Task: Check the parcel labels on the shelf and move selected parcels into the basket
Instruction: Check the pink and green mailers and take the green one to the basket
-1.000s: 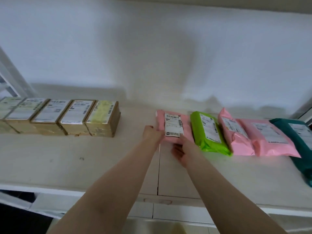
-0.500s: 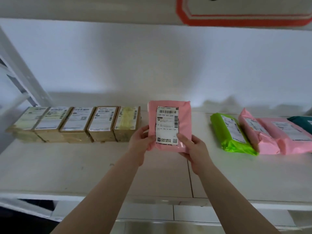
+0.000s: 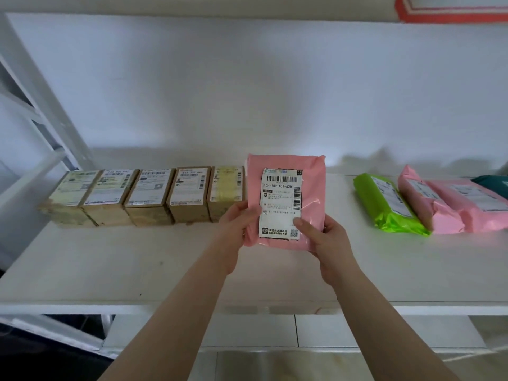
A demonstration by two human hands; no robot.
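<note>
Both hands hold a soft pink plastic mailer parcel (image 3: 286, 200) upright above the white shelf (image 3: 110, 259), its white label (image 3: 280, 203) (code 15H-159-A01-620) facing the camera. The left hand (image 3: 236, 226) pinches its left edge and the right hand (image 3: 324, 240) its lower right corner, thumbs in front. 5 brown cardboard boxes (image 3: 148, 196) line the shelf to the left.

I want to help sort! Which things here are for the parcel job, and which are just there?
For the job: pink parcel held up in left hand and right hand; its label; cardboard boxes; green parcel; shelf.

Just there: white wall; red-edged sign.
</note>
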